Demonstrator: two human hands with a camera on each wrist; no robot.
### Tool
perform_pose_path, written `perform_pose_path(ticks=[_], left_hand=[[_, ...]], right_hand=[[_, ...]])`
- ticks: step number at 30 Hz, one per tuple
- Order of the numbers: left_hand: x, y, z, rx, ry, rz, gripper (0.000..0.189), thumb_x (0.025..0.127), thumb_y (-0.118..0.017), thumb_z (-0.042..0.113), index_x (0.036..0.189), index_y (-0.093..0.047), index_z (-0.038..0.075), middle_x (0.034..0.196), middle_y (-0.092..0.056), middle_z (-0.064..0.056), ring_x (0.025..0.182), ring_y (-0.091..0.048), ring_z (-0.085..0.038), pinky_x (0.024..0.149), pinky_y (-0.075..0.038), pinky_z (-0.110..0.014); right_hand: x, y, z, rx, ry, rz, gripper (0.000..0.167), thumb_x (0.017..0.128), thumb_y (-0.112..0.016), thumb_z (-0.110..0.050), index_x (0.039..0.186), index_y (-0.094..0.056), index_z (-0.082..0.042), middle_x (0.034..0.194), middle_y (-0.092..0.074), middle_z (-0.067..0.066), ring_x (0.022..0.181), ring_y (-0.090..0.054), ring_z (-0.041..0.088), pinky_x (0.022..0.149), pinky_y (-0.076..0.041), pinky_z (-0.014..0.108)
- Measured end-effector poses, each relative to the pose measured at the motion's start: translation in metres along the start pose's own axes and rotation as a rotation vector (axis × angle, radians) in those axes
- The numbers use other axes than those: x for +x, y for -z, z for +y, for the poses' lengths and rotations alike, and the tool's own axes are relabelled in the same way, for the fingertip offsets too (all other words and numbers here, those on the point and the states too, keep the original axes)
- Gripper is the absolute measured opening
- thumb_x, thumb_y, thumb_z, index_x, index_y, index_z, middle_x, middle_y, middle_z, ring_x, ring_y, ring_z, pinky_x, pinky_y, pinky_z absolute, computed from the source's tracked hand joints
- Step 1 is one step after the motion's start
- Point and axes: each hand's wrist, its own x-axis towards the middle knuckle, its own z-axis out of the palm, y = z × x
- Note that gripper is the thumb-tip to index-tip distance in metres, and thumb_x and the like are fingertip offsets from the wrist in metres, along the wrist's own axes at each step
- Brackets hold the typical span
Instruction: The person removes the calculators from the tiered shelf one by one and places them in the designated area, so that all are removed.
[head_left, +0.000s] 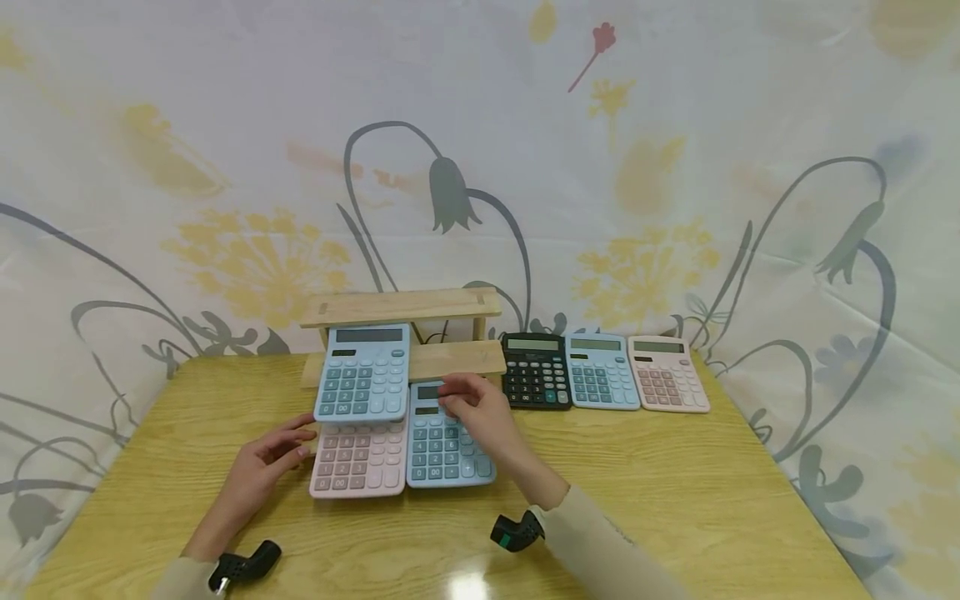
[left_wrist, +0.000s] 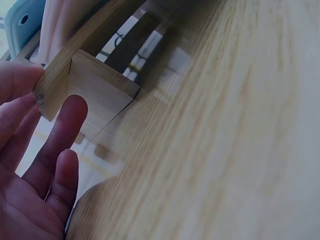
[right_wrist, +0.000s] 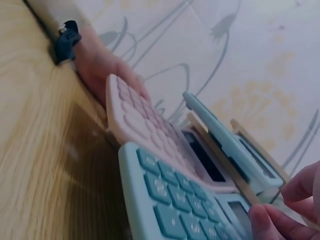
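Note:
Two blue calculators and a pink one lean on a small tiered wooden rack. One blue calculator stands on the upper tier. Below it are the pink calculator, partly covered, and the other blue calculator, side by side. My left hand is beside the pink calculator's left edge; in the left wrist view, a fingertip meets the rack's wooden end. My right hand is over the lower blue calculator's display, its bent fingers by the rack's slat. No object shows in either grasp.
Right of the rack a black calculator, a blue calculator and a pink calculator stand in a row. The wooden table meets a patterned cloth behind. Both wrists wear black devices.

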Motion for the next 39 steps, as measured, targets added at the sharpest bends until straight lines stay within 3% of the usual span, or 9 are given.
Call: perform_pose_path(ticks=[13,31,39], left_hand=[[0.000,0.001,0.001,0.021,0.005,0.001,0.019,0.097,-0.063,0.002,0.113,-0.068,-0.008,0.130,-0.054,0.028,0.100,-0.062,0.001,0.072,-0.053,-0.022],[0.000,0.000,0.000,0.007,0.007,0.008,0.018,0.097,-0.059,-0.004,0.112,-0.067,-0.010,0.129,-0.055,0.028,0.095,-0.062,0.002,0.070,-0.053,-0.022],[0.000,0.000,0.001,0.002,0.004,0.005,0.019,0.096,-0.060,-0.004,0.112,-0.067,-0.010,0.130,-0.055,0.027,0.098,-0.062,0.002,0.070,-0.053,-0.023]], right_hand=[[0.008,-0.029,-0.004,0.108,-0.057,-0.063,0.035,0.098,-0.058,-0.003,0.133,-0.054,0.000,0.118,-0.063,0.019,0.106,-0.065,0.029,0.087,-0.054,0.035],[0.010,-0.053,-0.009,0.138,-0.119,0.002,0.040,0.096,-0.064,-0.006,0.134,-0.052,-0.003,0.114,-0.065,0.014,0.101,-0.066,0.023,0.084,-0.055,0.035],[0.012,-0.057,-0.008,0.138,-0.108,0.014,0.038,0.096,-0.064,-0.006,0.131,-0.052,-0.003,0.110,-0.065,0.013,0.097,-0.066,0.020,0.083,-0.055,0.036]])
